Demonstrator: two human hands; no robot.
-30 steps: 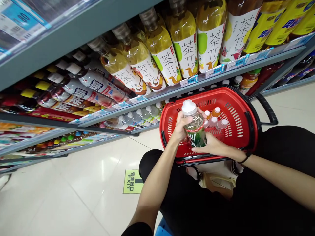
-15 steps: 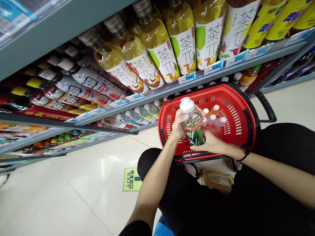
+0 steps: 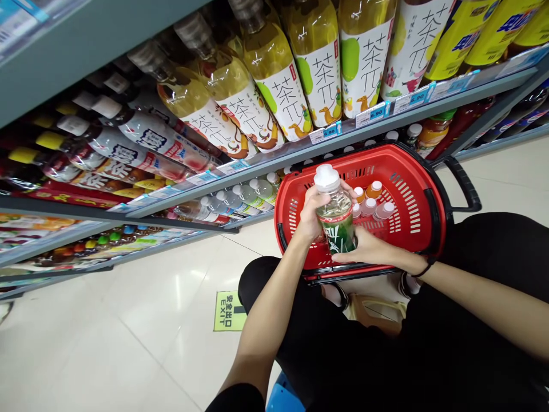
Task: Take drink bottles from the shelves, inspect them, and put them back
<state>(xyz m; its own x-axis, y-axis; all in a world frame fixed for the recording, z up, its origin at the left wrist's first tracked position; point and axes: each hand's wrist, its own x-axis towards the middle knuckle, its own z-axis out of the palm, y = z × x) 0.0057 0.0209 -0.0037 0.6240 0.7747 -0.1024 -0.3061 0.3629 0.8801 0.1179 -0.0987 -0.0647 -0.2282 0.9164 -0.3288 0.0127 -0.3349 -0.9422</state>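
Observation:
A clear drink bottle [image 3: 337, 220] with a white cap and a green label is held tilted above the red shopping basket [image 3: 412, 171]. My left hand [image 3: 312, 214] is closed round its upper part, just below the cap. Lower down, my right hand [image 3: 364, 247] grips the label near the base, thumb stretched along the bottom. Inside the basket, beyond my right hand, stand several small bottles, some with orange drink [image 3: 374, 190] and some with pale pink caps [image 3: 384, 210]. My palms hide part of the bottle.
A shelf rail [image 3: 334, 134] with price tags runs close behind the basket, carrying several tea bottles [image 3: 283, 86]. The basket's black handle [image 3: 465, 183] sticks out at right. Below lie a yellow exit sign [image 3: 229, 312] on the tiled floor and a blue stool [image 3: 283, 395].
The bottle has turned slightly in my hands, so more of its green label faces me. Both hands keep their hold. The view has shifted a little.

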